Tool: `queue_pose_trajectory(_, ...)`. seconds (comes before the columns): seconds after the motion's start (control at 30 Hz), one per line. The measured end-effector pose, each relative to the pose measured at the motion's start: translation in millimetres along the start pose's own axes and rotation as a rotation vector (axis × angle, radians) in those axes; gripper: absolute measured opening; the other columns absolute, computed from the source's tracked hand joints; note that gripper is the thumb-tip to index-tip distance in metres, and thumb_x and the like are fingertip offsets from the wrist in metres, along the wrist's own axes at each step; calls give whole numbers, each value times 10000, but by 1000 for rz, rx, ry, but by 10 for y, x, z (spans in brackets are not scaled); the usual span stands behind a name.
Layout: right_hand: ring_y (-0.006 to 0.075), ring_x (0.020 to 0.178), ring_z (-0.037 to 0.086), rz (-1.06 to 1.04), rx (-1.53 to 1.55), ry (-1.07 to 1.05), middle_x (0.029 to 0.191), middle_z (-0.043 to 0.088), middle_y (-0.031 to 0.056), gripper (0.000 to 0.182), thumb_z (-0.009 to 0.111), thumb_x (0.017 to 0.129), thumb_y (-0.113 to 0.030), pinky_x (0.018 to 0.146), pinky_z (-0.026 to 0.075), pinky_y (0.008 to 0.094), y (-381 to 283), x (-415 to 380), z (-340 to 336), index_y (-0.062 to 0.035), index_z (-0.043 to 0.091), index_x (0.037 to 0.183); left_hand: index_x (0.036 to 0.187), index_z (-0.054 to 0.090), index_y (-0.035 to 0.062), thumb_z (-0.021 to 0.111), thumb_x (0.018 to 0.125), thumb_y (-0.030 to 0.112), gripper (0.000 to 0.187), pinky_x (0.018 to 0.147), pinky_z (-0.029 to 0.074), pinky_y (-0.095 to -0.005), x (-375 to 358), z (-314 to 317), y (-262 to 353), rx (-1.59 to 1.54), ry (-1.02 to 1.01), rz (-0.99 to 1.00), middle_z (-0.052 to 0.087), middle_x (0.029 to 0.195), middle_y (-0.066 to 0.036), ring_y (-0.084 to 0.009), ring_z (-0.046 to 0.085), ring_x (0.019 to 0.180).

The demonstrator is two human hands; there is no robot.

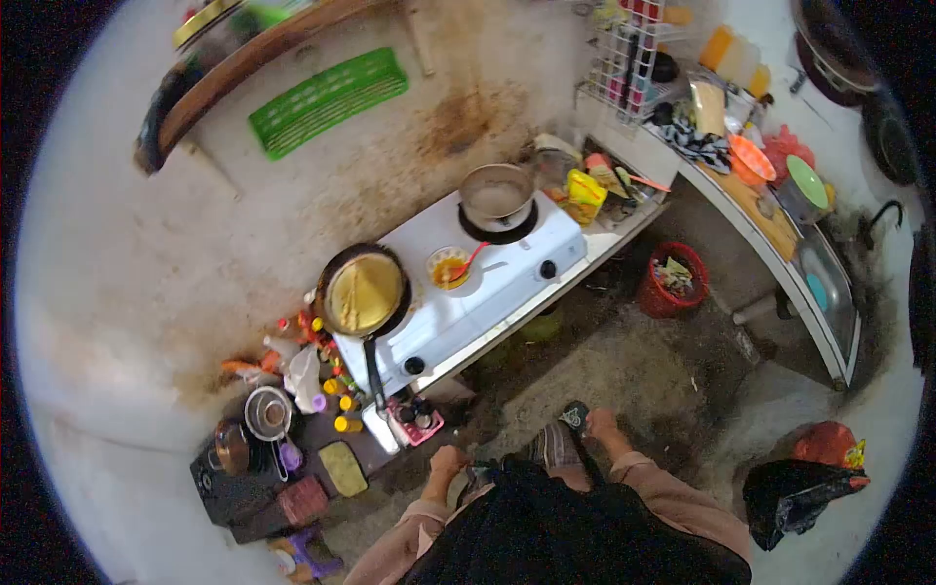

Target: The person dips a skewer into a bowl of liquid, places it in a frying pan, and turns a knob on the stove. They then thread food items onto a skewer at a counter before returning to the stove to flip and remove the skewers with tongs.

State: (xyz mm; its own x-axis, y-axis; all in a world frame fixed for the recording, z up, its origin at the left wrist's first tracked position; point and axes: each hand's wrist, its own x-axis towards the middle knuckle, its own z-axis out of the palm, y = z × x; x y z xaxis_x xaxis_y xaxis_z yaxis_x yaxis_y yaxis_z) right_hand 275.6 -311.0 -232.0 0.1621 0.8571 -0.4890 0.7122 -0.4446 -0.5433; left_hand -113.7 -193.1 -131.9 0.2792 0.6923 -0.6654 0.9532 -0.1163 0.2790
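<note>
Left hand (448,459) and right hand (603,429) are curled; whether anything is held cannot be told. On the white two-burner stove (439,322), a round black frying pan (397,317) is set forward-left of both, its long black handle (373,370) directed rearward, nearer the left hand.

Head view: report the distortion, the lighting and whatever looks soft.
Head view: round, fisheye-like image with black corners, the wooden shelf and the counter at right bowed; head view: the stove bright, nearly washed out, the floor below it far darker; head view: left hand and right hand small, finger detail soft.
</note>
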Motion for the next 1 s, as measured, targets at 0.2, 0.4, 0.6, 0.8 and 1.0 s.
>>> queue_pose_trajectory(0.2,283,583,558,-189,-28,295,622,569,114,166,614,740,-212,559,447,366,1097,24,-101,-48,600,755,884,634,30,609,711,308,328,681,481,-404,804,40,524,127,-1,139,616,895,-167,-309,597,813)
queue_pose_trajectory(0.4,276,632,562,281,200,48,679,576,114,182,599,758,-221,596,451,361,2195,-314,-565,-40,604,772,864,649,53,594,744,238,227,657,482,-390,1841,107,1511,52,24,404,626,866,-148,-295,593,744)
queue_pose_trajectory(0.6,270,681,566,451,233,-23,735,583,114,200,584,777,-231,633,455,357,2705,-402,-923,-33,608,788,841,633,-25,527,813,210,259,599,469,-365,1883,-488,2875,-455,-134,440,635,848,-140,-249,599,680)
queue_pose_trajectory(0.8,264,731,571,104,28,142,792,590,114,219,569,795,-240,670,459,352,2385,616,-1578,-26,612,805,1009,554,-32,492,845,109,225,568,471,-303,2927,-195,2925,-1008,-461,719,597,782,-113,-222,581,673)
queue_pose_trajectory(1.0,316,768,539,-101,185,690,820,532,136,247,617,770,-219,685,449,396,693,1989,-3413,-7,571,887,1012,542,-1,533,863,236,280,612,454,-288,3245,-746,3799,-1278,-531,762,566,792,-62,-173,559,722)
